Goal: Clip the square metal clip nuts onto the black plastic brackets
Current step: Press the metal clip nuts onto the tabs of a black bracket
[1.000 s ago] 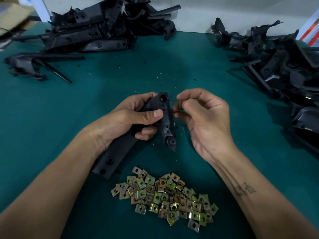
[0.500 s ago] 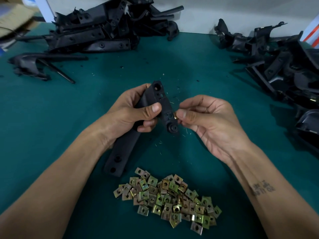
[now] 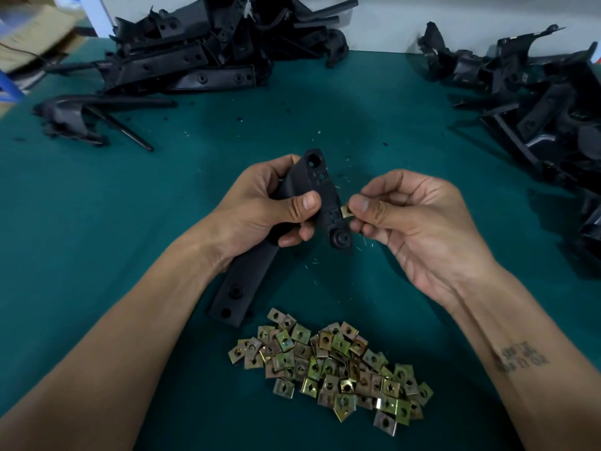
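The left hand [image 3: 260, 203] grips a black bracket [image 3: 320, 187] around its middle, thumb across the front, so the edge with the small slots faces the other hand. The long lower end hangs down toward the table [image 3: 97, 222], which probably steadies it. The right hand [image 3: 419, 219] pinches one clip nut [image 3: 346, 211] between thumb and forefinger, palm turned up, the nut touching the bracket's right edge just above the round boss. I'd say it is being lined up to slide on. Both forearms angle inward, wrists raised off the table. More nuts lie in a heap [image 3: 335, 366] near the person. Other brackets are piled at the far left [image 3: 195, 53] and far right [image 3: 536, 92].
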The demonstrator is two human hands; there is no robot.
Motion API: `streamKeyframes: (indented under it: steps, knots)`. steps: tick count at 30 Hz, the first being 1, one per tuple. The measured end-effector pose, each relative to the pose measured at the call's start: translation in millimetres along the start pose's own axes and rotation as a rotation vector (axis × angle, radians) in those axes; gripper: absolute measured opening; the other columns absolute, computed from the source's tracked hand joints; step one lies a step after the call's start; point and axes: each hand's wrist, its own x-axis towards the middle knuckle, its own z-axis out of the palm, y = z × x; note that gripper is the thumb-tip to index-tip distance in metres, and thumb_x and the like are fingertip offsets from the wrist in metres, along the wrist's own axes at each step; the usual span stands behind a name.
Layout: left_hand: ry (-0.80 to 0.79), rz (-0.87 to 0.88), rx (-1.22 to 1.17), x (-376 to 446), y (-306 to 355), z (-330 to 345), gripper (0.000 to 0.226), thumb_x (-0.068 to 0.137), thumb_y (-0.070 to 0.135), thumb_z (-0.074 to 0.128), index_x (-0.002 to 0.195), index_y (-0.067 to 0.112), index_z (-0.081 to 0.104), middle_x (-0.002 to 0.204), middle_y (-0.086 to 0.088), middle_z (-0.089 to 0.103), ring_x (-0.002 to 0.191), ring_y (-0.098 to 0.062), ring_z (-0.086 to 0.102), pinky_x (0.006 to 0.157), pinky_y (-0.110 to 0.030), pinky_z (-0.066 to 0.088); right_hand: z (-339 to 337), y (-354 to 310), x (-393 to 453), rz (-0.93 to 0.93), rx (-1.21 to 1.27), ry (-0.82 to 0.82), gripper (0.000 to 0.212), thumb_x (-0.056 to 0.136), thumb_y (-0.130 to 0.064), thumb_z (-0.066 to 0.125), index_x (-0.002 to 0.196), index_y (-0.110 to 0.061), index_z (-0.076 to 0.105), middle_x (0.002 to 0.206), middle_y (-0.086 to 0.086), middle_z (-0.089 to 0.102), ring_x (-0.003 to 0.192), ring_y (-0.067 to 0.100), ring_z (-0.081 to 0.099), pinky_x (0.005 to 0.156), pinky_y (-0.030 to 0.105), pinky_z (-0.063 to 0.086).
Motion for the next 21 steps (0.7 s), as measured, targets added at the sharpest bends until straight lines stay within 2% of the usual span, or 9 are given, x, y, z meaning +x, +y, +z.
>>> streamKeyframes:
  steps: [3,6,10,16,21]
  knots:
    - [-0.012,0.005,0.005,0.2,-0.8,-0.4,0.044,0.075,0.023,0.07,0.105,-0.001,0.048,0.081,-0.028,0.049,0.044,-0.014,0.051,0.039,-0.02,0.035,0.7,-1.8,-1.8,0.013,-0.004,-0.006,0.026,0.06,-0.003,0.081,0.082,-0.003,0.066,0.07,0.012,0.072,0.056,0.02,0.068,0.058,0.022,0.057]
    - [-0.021,-0.006,-0.013,0.3,-1.9,-1.1,0.044,0.075,0.024,0.073,0.103,0.001,0.047,0.078,-0.021,0.046,0.045,-0.013,0.048,0.04,-0.02,0.034,1.5,-2.1,-2.4,0.019,-0.011,0.004,0.026,0.06,-0.004,0.081,0.081,-0.004,0.066,0.068,0.011,0.071,0.055,0.019,0.066,0.055,0.022,0.056]
    - [-0.036,-0.017,-0.022,-0.1,-2.8,-3.4,0.047,0.075,0.025,0.075,0.104,0.002,0.047,0.075,-0.014,0.047,0.046,-0.013,0.046,0.04,-0.021,0.034,4.2,-0.8,-3.5,-0.103,-0.16,0.01,0.024,0.062,-0.007,0.082,0.078,-0.004,0.064,0.063,0.008,0.069,0.051,0.018,0.064,0.05,0.021,0.051]
    - [-0.057,-0.034,0.011,0.2,-1.5,0.6,0.045,0.076,0.022,0.071,0.106,-0.001,0.046,0.077,-0.017,0.044,0.045,-0.012,0.045,0.04,-0.019,0.034,1.5,-3.3,-1.1,-0.186,-0.354,0.0,0.024,0.074,0.006,0.082,0.073,-0.006,0.062,0.056,0.006,0.064,0.046,0.018,0.061,0.047,0.022,0.048]
    - [-0.089,-0.025,0.01,-1.4,-2.5,-2.3,0.052,0.074,0.031,0.077,0.103,0.0,0.047,0.079,-0.015,0.045,0.046,-0.012,0.047,0.04,-0.02,0.035,4.8,-0.9,-2.6,-0.133,-0.262,-0.001,0.024,0.068,0.001,0.083,0.073,-0.005,0.06,0.057,0.007,0.064,0.046,0.018,0.06,0.045,0.022,0.047]
